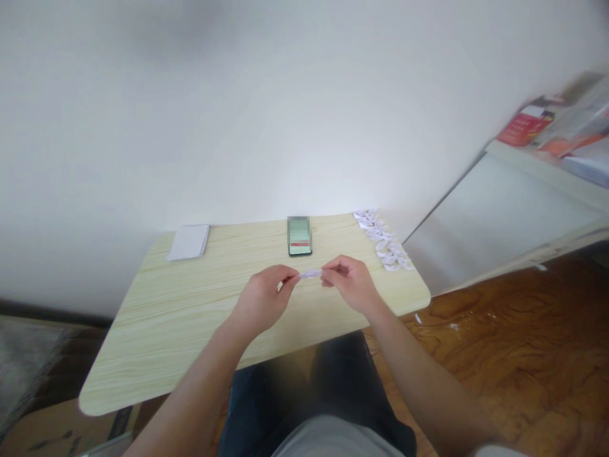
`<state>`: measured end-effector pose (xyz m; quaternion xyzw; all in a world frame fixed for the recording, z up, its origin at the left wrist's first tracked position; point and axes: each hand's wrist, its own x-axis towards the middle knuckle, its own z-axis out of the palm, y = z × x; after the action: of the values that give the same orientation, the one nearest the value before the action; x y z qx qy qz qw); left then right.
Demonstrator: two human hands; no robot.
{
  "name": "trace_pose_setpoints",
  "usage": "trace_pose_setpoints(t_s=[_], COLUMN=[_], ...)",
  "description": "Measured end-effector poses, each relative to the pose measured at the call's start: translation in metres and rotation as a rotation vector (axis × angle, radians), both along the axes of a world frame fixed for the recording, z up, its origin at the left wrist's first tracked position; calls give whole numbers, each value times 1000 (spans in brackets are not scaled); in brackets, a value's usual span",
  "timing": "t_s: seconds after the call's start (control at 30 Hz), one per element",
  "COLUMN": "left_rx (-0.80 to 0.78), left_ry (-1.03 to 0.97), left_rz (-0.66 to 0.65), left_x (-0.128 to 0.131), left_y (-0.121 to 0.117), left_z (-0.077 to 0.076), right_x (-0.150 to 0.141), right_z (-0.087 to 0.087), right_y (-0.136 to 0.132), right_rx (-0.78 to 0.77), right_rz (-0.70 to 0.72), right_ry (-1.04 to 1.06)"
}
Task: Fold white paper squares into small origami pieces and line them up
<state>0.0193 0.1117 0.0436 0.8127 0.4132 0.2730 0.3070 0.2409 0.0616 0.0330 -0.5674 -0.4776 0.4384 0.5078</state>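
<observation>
Head view | hands [307,285] pinching opposite ends | paper strip [312,274] stretched between them

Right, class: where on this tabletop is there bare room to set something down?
The pale wooden table is bare from the flat white paper stack to its near left corner, and between that stack and the rectangular phone. Crowded: far right, folded white paper pieces; centre, left hand and right hand with a thin white strip.

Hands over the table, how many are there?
2: the left hand and the right hand, pinching opposite ends of a small white piece, on the near side of the phone.
</observation>
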Motion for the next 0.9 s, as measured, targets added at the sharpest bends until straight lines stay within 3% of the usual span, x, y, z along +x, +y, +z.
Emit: trace_pose_setpoints(t_s=[0.27,0.37,0.43,0.53,0.67,0.8,0.9], left_rx=[74,72,70,88,131,154,136], left_ry=[83,101,112,132,190,279,345], left_rz=[-100,-100,-57,83,369,588,681], left_x=[27,31,24,-6,-71,-131,-156], left_y=[-2,1,9,33,76,110,130], left_z=[-25,-35,-41,-48,-54,-58,-63], right_x=[17,33,52,90,133,153,158], right_z=[-26,-32,-30,-15,5,7,1], right_y=[3,23,51,107,173,212,227], right_rx=[-210,-332,-406,-468,-524,-595,-635], right_rz=[-21,18,12,-82,-198,-282,-311], right_ry=[-157,-246,-302,-385,-491,-601,-677])
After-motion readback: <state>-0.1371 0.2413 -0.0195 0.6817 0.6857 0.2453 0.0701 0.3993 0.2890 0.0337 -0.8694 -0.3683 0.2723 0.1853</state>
